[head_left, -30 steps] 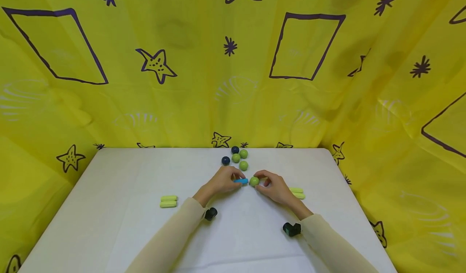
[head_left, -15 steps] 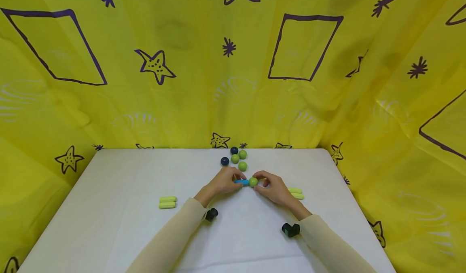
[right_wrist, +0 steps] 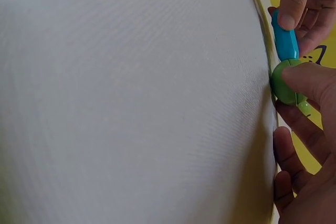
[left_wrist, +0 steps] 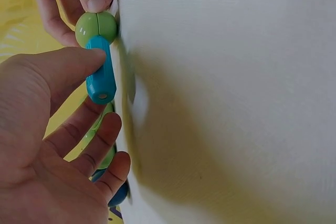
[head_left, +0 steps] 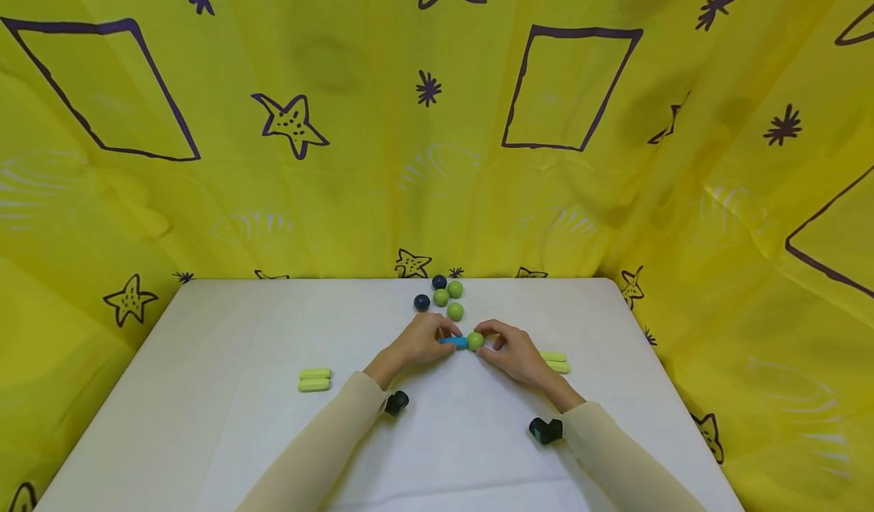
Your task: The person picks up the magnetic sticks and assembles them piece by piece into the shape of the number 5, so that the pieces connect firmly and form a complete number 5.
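Hands meet at the middle of the white table (head_left: 205, 391) in the head view: the left hand (head_left: 416, 343) pinches a blue stick (head_left: 452, 341), the right hand (head_left: 514, 353) pinches a green ball (head_left: 476, 340), and the two pieces touch end to end. At 12 o'clock from them lie three more green balls (head_left: 451, 300) and two dark blue balls (head_left: 430, 293); pale green sticks (head_left: 314, 379) lie at 9 o'clock and others at 3 o'clock.

Left wrist view: thumb and fingers (left_wrist: 79, 66) clamp the blue stick (left_wrist: 100, 74), its top end seated against the green ball (left_wrist: 96, 27).

Right wrist view: the thumb (right_wrist: 310, 80) curls over the green ball (right_wrist: 286, 85) below the blue stick (right_wrist: 285, 40). Judging by this, the join goes best with the stick pushed straight along its axis while the ball is held firmly so it cannot roll.
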`<state>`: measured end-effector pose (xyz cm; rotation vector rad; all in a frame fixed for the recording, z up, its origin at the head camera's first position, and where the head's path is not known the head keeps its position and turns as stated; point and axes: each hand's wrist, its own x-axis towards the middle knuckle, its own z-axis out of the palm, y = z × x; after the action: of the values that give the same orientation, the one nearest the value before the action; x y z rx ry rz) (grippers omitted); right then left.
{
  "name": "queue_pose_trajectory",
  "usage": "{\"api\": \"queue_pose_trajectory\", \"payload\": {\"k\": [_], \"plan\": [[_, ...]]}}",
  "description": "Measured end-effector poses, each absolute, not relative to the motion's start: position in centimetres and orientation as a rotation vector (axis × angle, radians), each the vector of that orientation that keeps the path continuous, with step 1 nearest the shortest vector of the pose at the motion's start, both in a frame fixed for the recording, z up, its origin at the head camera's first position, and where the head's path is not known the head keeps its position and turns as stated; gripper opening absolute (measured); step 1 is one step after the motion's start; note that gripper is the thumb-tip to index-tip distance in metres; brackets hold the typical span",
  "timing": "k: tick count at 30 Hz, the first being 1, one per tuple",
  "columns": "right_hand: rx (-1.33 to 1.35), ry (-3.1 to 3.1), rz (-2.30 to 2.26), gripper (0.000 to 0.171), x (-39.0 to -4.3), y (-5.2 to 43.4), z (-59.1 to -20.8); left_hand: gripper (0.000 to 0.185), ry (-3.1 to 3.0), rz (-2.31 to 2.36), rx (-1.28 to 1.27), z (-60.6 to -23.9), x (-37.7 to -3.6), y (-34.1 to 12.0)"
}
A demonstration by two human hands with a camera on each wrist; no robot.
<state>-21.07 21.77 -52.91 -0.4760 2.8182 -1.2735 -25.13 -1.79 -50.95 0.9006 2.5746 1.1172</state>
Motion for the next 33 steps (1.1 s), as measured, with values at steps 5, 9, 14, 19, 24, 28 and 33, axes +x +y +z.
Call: {"api": "queue_pose_trajectory", "payload": {"k": [5, 9, 14, 19, 24, 28, 33], "plan": [[-0.528, 2.82, -1.291, 0.033, -21.1, 22.0, -53.0, 0.018, 2.588, 1.105, 0.929, -51.0, -25.2, -1.8], [-0.579, 2.821, -1.304, 0.033, -21.1, 22.1, -53.3, 0.023, 2.605, 1.1, 0.917, -51.1, -25.2, -2.1], [-0.587, 2.811, -1.317, 0.032, -21.2, 22.1, -53.2, 0.028, 2.622, 1.109, 0.881, -51.0, -25.1, -3.0], [-0.563, 2.807, -1.304, 0.033, -21.2, 22.1, -53.0, 0.029, 2.642, 1.125, 0.881, -50.6, -25.1, -4.2], [-0.537, 2.813, -1.273, 0.033, -21.1, 22.1, -53.0, 0.029, 2.68, 1.103, 0.86, -50.4, -25.4, -5.3], [-0.553, 2.815, -1.272, 0.033, -21.1, 22.2, -53.0, 0.028, 2.706, 1.11, 0.844, -50.3, -25.6, -6.1], [-0.54, 2.814, -1.272, 0.033, -20.9, 22.2, -53.0, 0.027, 2.758, 1.123, 0.843, -50.3, -25.9, -6.8]]}}
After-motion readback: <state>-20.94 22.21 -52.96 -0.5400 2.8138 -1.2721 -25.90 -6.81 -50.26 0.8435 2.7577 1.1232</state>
